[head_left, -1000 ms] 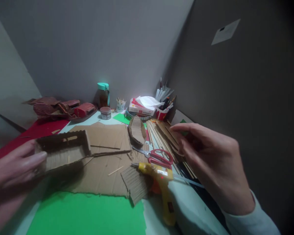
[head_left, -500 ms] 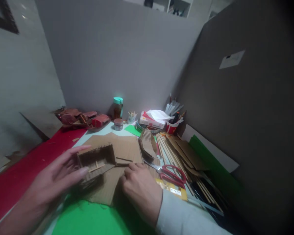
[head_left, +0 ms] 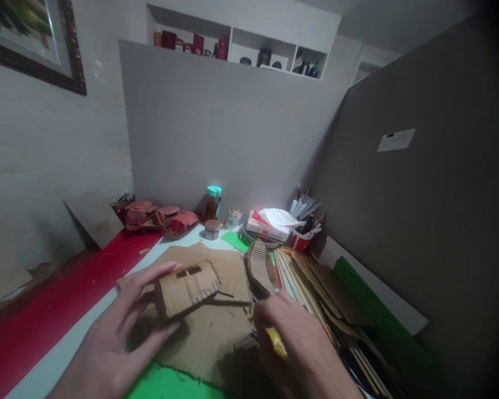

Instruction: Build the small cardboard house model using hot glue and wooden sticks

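Our left hand [head_left: 120, 327] grips a small brown corrugated cardboard box [head_left: 187, 288], tipped on its side with a slot cut in it, while our right hand [head_left: 299, 349] wraps around the yellow glue gun [head_left: 276, 342].

We have open passage along the long red paper strip [head_left: 45, 327] on our left, which lies flat and bare. Ahead, the flat brown cardboard sheet [head_left: 228, 271] offers low, clear ground, but the curved corrugated cardboard hull [head_left: 260, 269] stands up at its right edge. Further right, the bundle of thin wooden sticks [head_left: 303, 282] and stacked brown cardboard pieces [head_left: 328, 288] crowd the way. The grey partition walls [head_left: 233, 138] close the back and right.
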A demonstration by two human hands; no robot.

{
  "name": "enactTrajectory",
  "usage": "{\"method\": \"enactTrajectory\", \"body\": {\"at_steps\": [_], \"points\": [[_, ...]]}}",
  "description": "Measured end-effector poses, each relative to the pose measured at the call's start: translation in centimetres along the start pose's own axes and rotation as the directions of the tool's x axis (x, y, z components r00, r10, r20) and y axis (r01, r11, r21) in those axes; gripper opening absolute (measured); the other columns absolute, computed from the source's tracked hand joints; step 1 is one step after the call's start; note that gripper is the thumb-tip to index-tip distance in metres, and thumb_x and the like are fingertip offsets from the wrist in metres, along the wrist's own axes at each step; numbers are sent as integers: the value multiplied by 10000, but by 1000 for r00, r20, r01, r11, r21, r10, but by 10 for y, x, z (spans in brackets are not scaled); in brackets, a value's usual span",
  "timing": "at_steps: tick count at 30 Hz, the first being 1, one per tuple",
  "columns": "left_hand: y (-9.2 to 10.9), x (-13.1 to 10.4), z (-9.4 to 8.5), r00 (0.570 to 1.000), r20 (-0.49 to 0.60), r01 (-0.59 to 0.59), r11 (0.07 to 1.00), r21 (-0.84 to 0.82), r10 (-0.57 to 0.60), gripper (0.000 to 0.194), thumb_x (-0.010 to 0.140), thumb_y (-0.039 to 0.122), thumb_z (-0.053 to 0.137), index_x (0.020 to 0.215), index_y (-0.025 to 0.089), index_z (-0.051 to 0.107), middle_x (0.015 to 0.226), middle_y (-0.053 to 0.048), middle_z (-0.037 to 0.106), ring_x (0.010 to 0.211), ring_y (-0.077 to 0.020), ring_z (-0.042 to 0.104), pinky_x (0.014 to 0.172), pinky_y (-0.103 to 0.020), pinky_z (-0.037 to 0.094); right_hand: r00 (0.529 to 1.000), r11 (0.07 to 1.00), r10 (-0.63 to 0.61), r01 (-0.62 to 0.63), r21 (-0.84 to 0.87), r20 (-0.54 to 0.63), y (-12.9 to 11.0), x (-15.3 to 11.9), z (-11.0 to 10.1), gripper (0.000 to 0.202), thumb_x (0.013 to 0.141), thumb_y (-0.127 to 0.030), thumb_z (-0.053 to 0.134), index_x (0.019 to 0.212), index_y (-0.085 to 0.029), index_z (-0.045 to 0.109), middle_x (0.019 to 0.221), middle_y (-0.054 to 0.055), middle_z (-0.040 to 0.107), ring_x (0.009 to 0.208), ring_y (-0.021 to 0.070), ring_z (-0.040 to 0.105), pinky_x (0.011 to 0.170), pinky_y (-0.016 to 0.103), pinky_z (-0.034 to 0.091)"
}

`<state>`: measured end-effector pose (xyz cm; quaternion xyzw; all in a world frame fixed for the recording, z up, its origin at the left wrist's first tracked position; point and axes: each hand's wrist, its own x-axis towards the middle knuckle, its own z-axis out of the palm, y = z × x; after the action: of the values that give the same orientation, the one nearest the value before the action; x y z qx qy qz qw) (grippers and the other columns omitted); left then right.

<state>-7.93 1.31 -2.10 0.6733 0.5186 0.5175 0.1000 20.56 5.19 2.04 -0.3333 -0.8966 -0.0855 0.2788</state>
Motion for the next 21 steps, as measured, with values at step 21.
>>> {"method": "enactTrajectory", "body": {"at_steps": [21], "points": [[-17,-17,26,796,431,-551,803,227,425,744,1034,-5,314,1657,402,283,1738,58,284,1602,-211,263,1299,-337,187,977,886,193,-137,442,-85,-2,-17,-12,178,982,-39,546,975,-149,686,881,50,694,838,177,626,688,266,496]]}}
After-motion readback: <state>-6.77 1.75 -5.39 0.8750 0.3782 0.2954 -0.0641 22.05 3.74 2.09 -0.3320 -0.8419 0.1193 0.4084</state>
